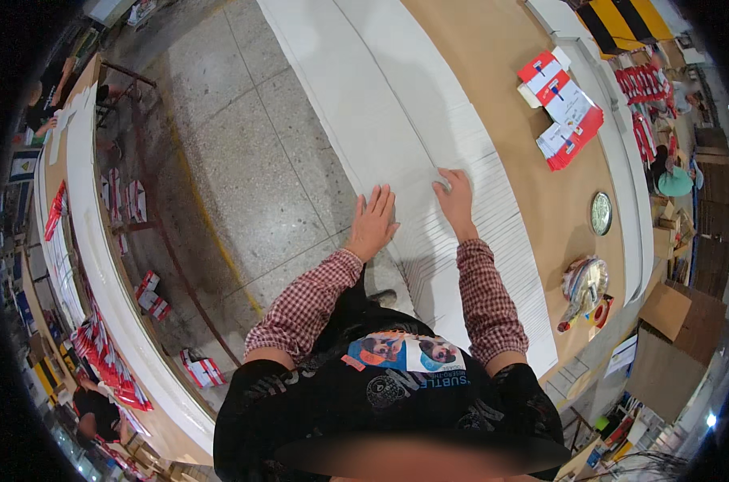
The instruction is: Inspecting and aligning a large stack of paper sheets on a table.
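Observation:
A long spread of overlapping white cardboard sheets [380,88] runs along the table in front of me, its right side fanned into many narrow steps. My left hand [371,223] lies flat near the left edge of the sheets, fingers stretched forward and thumb out to the right. Farther right, my right hand [455,197] rests on the sheets beside the lengthwise seam. Its fingers are bent, with a visible gap between thumb and forefinger and nothing seen in it. Checked sleeves cover both forearms.
Right of the sheets, the brown tabletop [493,48] carries a stack of red-and-white folded cartons [564,112], a round tin [601,213] and a clear-wrapped bundle [583,285]. Open cardboard boxes [665,345] stand beyond. Another bench [99,281] with red-and-white packages is at left, and other people work nearby.

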The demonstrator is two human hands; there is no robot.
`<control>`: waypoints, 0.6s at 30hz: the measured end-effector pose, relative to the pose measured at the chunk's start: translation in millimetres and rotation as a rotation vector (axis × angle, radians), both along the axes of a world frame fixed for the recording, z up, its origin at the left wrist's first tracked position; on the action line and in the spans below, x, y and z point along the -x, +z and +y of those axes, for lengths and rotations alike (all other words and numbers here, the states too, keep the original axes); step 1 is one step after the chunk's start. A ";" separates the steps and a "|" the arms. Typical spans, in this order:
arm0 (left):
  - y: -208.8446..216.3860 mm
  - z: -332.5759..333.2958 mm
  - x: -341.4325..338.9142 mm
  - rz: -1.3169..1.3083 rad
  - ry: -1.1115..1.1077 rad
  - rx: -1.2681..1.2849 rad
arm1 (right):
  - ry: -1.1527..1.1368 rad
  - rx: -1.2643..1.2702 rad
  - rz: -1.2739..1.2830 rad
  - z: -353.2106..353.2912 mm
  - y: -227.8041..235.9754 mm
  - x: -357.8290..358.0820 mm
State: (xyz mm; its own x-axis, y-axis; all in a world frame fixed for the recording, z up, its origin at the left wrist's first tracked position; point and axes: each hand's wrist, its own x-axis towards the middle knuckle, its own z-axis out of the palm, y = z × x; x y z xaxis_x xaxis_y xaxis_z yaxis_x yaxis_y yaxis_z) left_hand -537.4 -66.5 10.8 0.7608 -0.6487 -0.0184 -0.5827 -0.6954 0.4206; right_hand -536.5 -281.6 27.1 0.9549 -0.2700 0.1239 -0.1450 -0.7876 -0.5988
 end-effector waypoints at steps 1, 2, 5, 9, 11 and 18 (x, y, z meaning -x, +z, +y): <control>-0.6 0.2 0.2 -0.007 -0.006 0.017 | -0.011 -0.120 -0.023 -1.5 3.8 0.8; -1.6 0.4 0.8 -0.001 -0.003 0.011 | -0.023 -0.242 -0.046 -2.9 5.0 1.5; 4.7 -5.0 -2.4 0.038 -0.011 0.035 | -0.123 -0.662 0.236 -27.8 -1.1 -4.4; 3.5 -6.7 -7.0 0.016 -0.049 0.065 | 0.092 -0.475 0.342 -52.7 -29.7 2.1; 1.1 -3.1 -8.7 0.018 -0.053 0.065 | 0.031 -0.357 0.281 -40.4 -29.7 1.3; 5.1 -4.4 -5.5 0.017 -0.070 0.031 | -0.080 -0.268 0.258 -26.2 -20.3 9.4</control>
